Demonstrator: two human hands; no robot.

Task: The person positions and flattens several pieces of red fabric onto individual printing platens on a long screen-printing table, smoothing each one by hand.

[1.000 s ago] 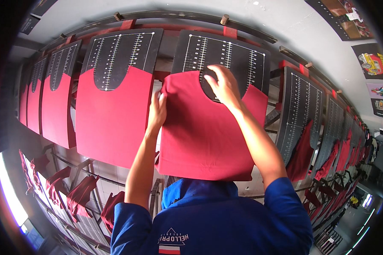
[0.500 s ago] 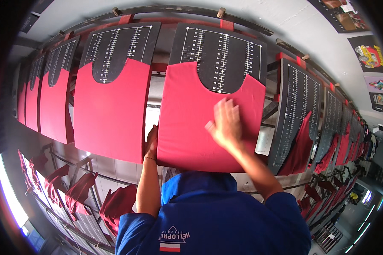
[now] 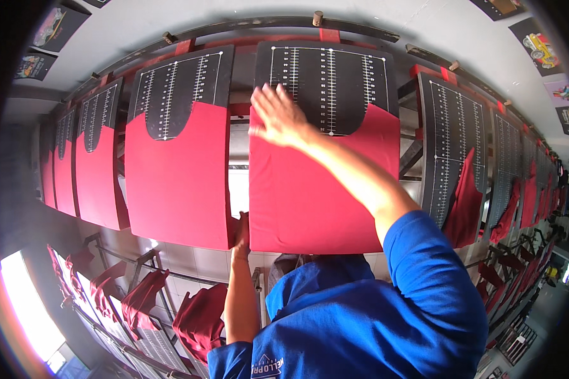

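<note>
A red cut fabric panel (image 3: 322, 189) with a scooped neckline lies flat over the black printing board (image 3: 351, 69) in front of me. The board is marked with white ruled scales and stays bare above the neckline. My right hand (image 3: 277, 117) rests at the panel's upper left shoulder, palm down, fingers stretched out and slightly blurred. At the board's lower left edge is my left hand (image 3: 242, 230), upright against the side. Its fingers are dark and partly hidden by the edge, so their grip does not show.
To the left, another board carries a smooth red panel (image 3: 177, 183). On the right-hand board (image 3: 449, 126) a red piece (image 3: 464, 208) hangs folded. A dark metal rail (image 3: 253, 26) runs behind the row. Behind me, more red fabric (image 3: 199, 319) drapes over a second row of boards.
My right hand has swept from the panel's middle right up and left to its left shoulder. The left hand stays at the board's left edge. The view has shifted slightly.
</note>
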